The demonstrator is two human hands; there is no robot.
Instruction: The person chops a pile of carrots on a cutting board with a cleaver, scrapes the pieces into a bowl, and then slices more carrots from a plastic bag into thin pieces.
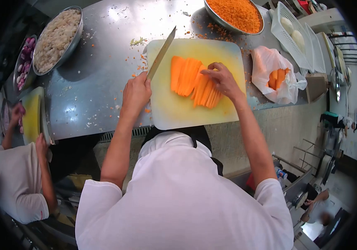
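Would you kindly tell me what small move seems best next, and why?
Probably bring the steel knife down to the fanned orange carrot slices: the left hand holds it lifted off the yellow cutting board, while the right hand already steadies the slices.

Bowl of grated carrot [237,14] at twelve o'clock: cut by top edge. Knife [160,54] handle hidden inside left hand [136,92]. Figure at five o'clock blurred.

head view | high overhead, looking steeply down | close over cutting board [195,83]
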